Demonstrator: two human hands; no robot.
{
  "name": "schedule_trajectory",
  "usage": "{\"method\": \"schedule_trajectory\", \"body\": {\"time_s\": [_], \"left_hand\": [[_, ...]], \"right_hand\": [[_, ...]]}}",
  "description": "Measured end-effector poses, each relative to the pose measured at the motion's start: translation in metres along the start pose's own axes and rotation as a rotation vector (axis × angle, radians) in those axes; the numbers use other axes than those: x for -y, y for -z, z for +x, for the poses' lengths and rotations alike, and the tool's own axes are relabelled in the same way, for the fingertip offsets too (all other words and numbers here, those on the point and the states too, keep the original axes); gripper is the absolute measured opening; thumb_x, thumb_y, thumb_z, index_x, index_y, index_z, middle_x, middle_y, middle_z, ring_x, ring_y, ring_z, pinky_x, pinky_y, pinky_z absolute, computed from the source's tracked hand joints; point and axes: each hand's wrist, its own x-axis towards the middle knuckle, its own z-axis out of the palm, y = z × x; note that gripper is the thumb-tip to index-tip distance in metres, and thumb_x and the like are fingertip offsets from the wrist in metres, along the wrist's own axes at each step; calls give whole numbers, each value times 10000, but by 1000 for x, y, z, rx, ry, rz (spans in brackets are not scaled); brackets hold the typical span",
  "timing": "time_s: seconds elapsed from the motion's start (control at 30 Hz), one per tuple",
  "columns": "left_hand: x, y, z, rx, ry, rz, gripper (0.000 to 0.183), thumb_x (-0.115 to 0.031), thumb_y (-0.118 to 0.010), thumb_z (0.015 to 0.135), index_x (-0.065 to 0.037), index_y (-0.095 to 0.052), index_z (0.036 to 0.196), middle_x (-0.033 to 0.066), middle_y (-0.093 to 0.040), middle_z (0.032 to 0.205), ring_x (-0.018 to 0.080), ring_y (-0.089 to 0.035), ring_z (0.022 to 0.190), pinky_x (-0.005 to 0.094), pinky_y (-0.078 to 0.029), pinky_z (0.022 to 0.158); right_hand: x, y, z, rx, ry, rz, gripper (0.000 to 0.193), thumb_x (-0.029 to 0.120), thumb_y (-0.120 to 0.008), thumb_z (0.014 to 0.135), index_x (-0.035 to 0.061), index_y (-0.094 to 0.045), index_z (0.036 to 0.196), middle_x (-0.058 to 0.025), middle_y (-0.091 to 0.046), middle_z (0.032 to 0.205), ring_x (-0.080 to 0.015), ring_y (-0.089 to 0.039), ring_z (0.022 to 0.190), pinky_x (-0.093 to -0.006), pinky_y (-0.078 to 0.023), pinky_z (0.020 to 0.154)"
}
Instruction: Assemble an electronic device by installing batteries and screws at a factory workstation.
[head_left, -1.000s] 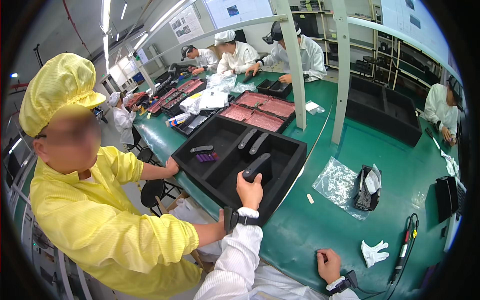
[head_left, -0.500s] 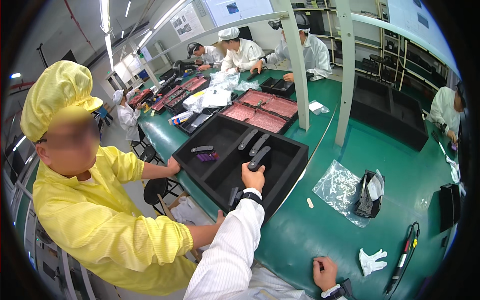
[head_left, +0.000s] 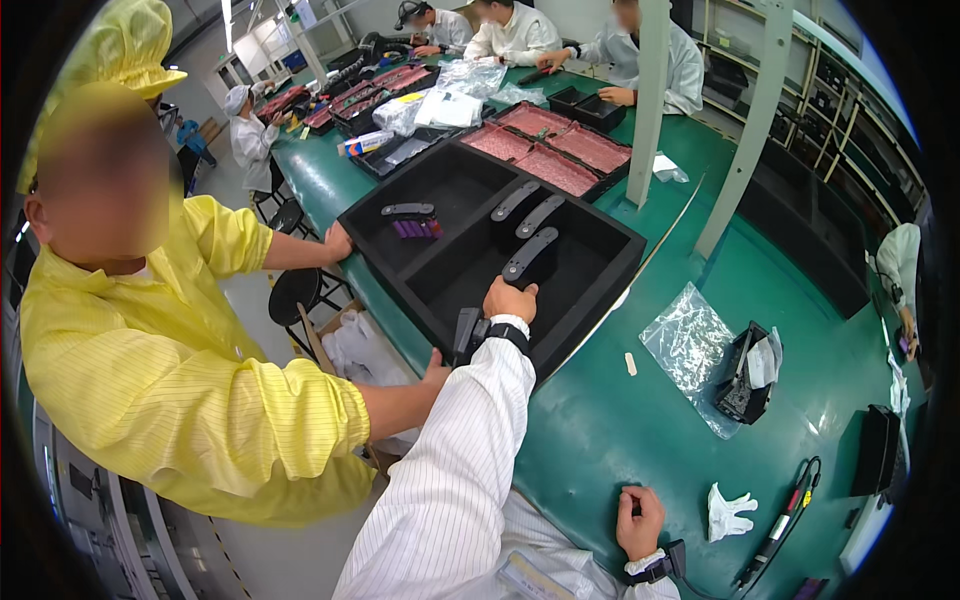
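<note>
My left hand (head_left: 510,299) reaches into the near compartment of a black foam box (head_left: 600,300). Its fingers close round the near end of a black curved handle-like part (head_left: 530,256). Two matching black parts (head_left: 515,201) (head_left: 540,216) stand just beyond it in the same compartment. The far-left compartment contains another such part (head_left: 408,211) with purple cylinders (head_left: 416,229) under it. My right hand (head_left: 640,522) rests on the green table at the lower right, fingers curled in with nothing visible in them.
Beside me on the left, a person in yellow (head_left: 190,400) has both hands at the box's edge. A clear plastic bag (head_left: 688,330), small black tray (head_left: 742,385), white glove (head_left: 730,513) and corded pen-like tool (head_left: 778,530) lie rightward. White posts (head_left: 650,110) rise behind the box.
The view has shifted, so the scene sits differently in the picture. My left hand stays at the near end of the same black part. The right hand still rests on the table.
</note>
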Motion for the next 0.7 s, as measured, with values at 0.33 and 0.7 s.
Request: {"method": "schedule_trajectory", "body": {"time_s": [0.33, 0.7], "left_hand": [[-11, 3, -6, 54, 33, -29, 478, -257, -825, 765, -81, -681, 1186, 187, -695, 1160, 387, -641, 1111, 430, -501, 972], [-28, -26, 18, 13, 32, 30, 493, -269, -858, 735, 51, -683, 1066, 253, -686, 1118, 412, -652, 1075, 440, -523, 935]], "right_hand": [[5, 2, 1, 4, -27, 0, 37, 9, -638, 866, -2, -660, 893, -115, -625, 763, -209, -610, 613, -301, -483, 578], [7, -1, 0, 14, -34, -26, 33, 19, -639, 869, 6, -660, 892, -112, -627, 767, -211, -611, 609, -307, -486, 576]]}}
